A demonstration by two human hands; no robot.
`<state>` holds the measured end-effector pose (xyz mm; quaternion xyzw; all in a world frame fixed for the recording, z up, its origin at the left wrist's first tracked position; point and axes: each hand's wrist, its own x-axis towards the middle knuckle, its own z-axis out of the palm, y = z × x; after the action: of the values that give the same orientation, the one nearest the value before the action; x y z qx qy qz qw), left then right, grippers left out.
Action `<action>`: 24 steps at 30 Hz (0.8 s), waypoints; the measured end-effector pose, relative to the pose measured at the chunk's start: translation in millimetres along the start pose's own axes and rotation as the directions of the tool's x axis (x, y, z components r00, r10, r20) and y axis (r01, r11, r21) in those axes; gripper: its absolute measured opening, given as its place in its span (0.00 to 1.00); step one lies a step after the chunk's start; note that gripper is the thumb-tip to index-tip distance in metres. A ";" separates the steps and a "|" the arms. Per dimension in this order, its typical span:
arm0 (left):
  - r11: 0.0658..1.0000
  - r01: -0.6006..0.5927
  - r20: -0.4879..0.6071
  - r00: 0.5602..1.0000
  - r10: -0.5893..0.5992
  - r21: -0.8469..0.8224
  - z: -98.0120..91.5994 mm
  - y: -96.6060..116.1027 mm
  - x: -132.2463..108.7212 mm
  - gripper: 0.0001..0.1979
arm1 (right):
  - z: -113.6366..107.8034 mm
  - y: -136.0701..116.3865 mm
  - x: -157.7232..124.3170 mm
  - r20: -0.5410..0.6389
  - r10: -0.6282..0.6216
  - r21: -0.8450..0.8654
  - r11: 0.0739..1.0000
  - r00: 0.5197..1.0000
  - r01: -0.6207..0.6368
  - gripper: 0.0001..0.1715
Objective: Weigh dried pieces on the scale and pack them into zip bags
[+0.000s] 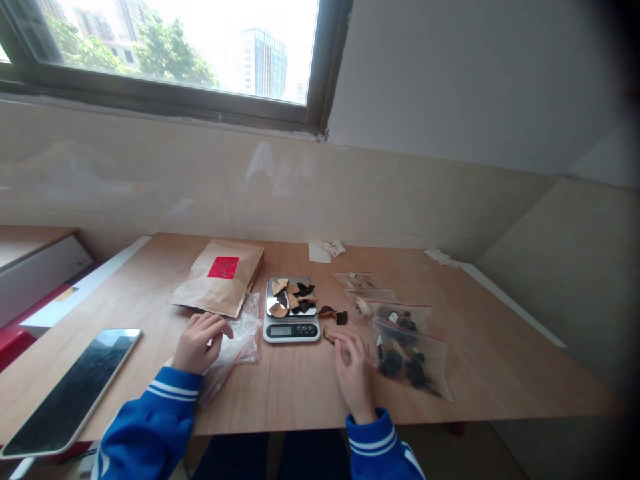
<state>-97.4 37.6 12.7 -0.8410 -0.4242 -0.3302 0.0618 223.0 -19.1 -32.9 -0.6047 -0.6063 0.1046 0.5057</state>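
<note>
My right hand [354, 373] pinches a small brown dried slice [329, 335] between thumb and fingertips, just above the table to the right of the scale. A digital kitchen scale [293, 337] stands in front of me, with light and dark dried pieces [293, 299] heaped on its steel plate. Its display digits are too small to read. A few dark dried pieces [334, 315] lie on the table beside the scale. My left hand [200, 341] hovers over clear zip bags [245, 333], its fingers loosely bent and apart, holding nothing.
A kraft paper pouch [215, 280] with a red label lies behind my left hand. Zip bags of dried goods [413, 360] lie at the right. A phone [75, 387] rests at the left edge. Crumpled paper [331, 249] sits by the wall.
</note>
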 end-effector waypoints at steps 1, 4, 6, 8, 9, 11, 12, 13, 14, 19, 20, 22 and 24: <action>0.999 0.050 0.033 0.998 -0.049 -0.011 -2.5 5.0 -3.5 0.14 | -1.3 0.2 -0.4 0.005 0.005 0.002 1.000 1.000 -0.005 0.15; 0.986 0.161 0.155 0.976 -0.153 -0.036 -6.0 16.6 -19.7 0.13 | -2.4 0.6 -0.2 0.018 0.024 0.009 1.000 1.000 -0.024 0.15; 0.978 0.210 0.204 0.958 -0.203 -0.012 -4.2 19.6 -31.1 0.14 | -1.7 1.2 -0.6 0.019 0.037 0.025 0.999 0.999 -0.038 0.15; 0.971 0.238 0.233 0.943 -0.237 0.022 -0.3 18.6 -38.9 0.18 | -1.0 2.4 -1.3 0.015 0.057 0.053 0.997 0.998 -0.058 0.14; 0.970 0.244 0.244 0.939 -0.242 0.026 1.6 17.1 -40.9 0.18 | -1.0 3.2 -1.7 0.009 0.073 0.071 0.995 0.997 -0.074 0.14; 0.970 0.241 0.259 0.938 -0.233 -0.002 3.8 13.8 -40.9 0.17 | -1.6 4.4 -2.1 -0.004 0.112 0.101 0.989 0.994 -0.111 0.13; 0.970 0.241 0.250 0.941 -0.227 -0.025 3.7 12.7 -39.3 0.15 | -2.2 4.4 -2.4 -0.012 0.128 0.109 0.986 0.992 -0.126 0.13; 0.971 0.236 0.234 0.947 -0.218 -0.049 2.8 12.5 -37.1 0.14 | -2.9 3.7 -2.8 -0.022 0.135 0.112 0.985 0.991 -0.131 0.13; 0.971 0.230 0.203 0.956 -0.212 -0.069 1.2 13.4 -34.6 0.13 | -3.5 2.0 -3.5 -0.029 0.127 0.109 0.986 0.991 -0.123 0.13; 0.969 0.207 -0.055 0.975 -0.216 -0.134 -9.4 38.5 -22.6 0.13 | 0.1 -28.4 -13.2 0.056 -0.046 0.119 0.992 0.997 0.039 0.12; 0.968 0.203 -0.104 0.970 -0.220 -0.148 -10.6 46.9 -20.5 0.14 | 2.6 -39.4 -15.7 0.095 -0.066 0.147 0.988 0.993 0.051 0.12; 0.973 0.169 -0.187 0.962 -0.197 -0.157 -11.0 64.4 -16.0 0.15 | 8.3 -64.7 -19.3 0.180 -0.081 0.221 0.975 0.980 0.040 0.12; 0.977 0.149 -0.234 0.955 -0.181 -0.150 -9.1 80.3 -11.5 0.17 | 14.3 -91.0 -19.9 0.258 -0.088 0.313 0.950 0.962 0.003 0.12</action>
<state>-46.2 -24.5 26.9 -0.7573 -0.4595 -0.4630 0.0308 150.5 -51.3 18.0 -0.4837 -0.6593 0.2678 0.5096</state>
